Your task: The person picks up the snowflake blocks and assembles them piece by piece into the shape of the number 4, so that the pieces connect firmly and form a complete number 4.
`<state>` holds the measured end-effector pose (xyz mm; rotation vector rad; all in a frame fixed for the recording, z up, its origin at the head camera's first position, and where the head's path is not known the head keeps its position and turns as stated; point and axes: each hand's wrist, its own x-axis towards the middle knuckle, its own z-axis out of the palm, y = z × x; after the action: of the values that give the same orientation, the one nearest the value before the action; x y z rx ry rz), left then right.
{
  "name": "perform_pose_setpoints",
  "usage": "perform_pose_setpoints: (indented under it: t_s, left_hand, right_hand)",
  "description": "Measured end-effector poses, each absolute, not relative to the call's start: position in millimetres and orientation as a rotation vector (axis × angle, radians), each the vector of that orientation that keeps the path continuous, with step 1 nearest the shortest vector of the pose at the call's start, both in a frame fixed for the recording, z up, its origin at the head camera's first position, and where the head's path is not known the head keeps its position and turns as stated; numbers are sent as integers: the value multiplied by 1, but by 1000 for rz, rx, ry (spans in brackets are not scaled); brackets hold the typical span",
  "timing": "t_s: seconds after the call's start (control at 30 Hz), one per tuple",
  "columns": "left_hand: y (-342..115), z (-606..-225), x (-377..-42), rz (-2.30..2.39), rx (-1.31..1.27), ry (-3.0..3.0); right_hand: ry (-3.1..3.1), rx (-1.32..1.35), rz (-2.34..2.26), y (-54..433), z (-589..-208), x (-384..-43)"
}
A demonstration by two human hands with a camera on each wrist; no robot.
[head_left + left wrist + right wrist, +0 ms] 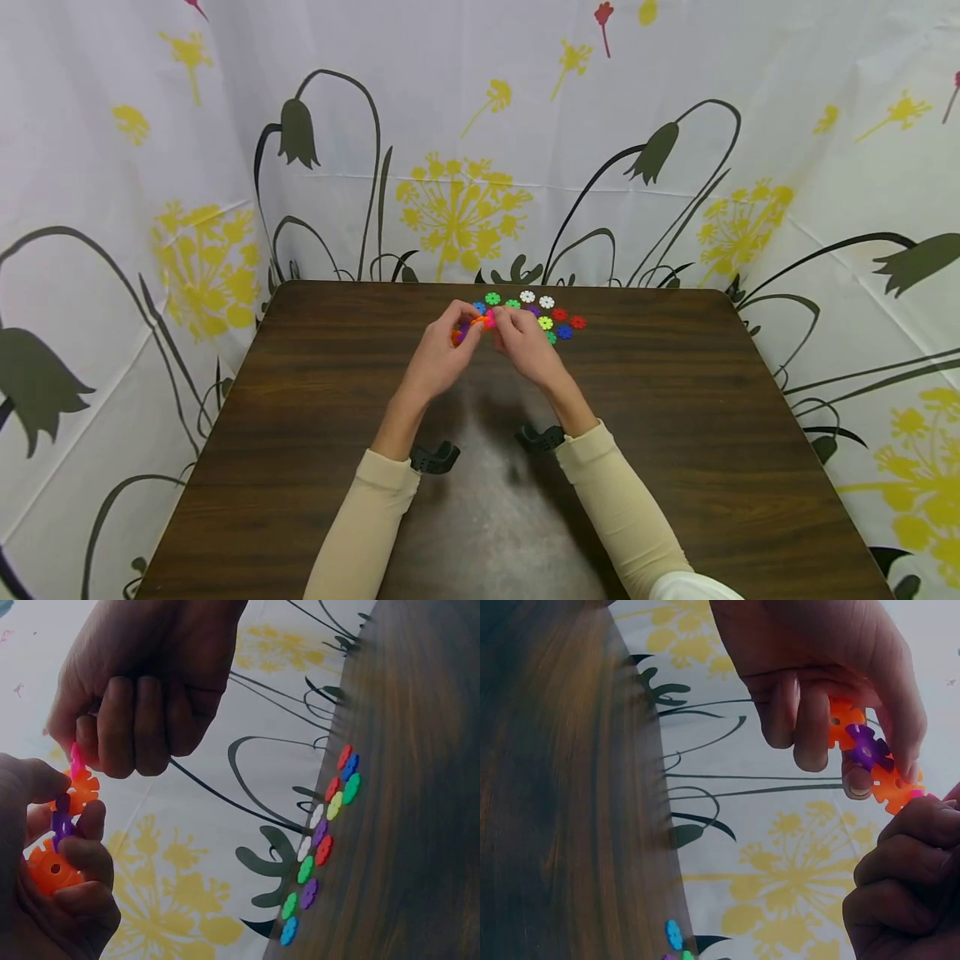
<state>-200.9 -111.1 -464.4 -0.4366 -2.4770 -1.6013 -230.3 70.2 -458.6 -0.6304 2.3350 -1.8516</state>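
Above the far part of the table, my left hand (442, 354) grips a short chain of notched plastic discs. In the right wrist view the chain shows an orange disc (843, 724), a purple disc (868, 748) and another orange disc (894, 786) interlocked. A pink disc (76, 760) meets the chain's end, pinched between the thumb and forefinger of my right hand (527, 343). Most of that pink disc is hidden by the fingers. Both hands are raised off the tabletop, close together.
Loose notched discs lie near the table's far edge, among them a red disc (577, 322), a blue disc (565, 332) and a white disc (547, 302). The brown wooden table (300, 467) meets a flower-printed curtain (465, 108) behind it.
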Motion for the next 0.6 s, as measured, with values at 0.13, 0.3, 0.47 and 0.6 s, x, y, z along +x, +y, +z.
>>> perform_pose_setpoints:
  t_s: [0.13,0.3,0.47,0.6]
  left_hand:
    - [-115,-465,-202,-1616,-463,-2495]
    - [-119,-464,-203,-1625,-470,-2507]
    - [-120,-464,-204,-1630,-490,-2479]
    - [-120,-465,-204,-1643,-495,-2459]
  right_hand:
    - [2332,-571,-1880,69,-458,-230]
    - [2299,-556,-1891,71,-460,-230]
    - [2190,-465,-1984,79,-467,-233]
    - [2161,-399,-2059,90,-473,-238]
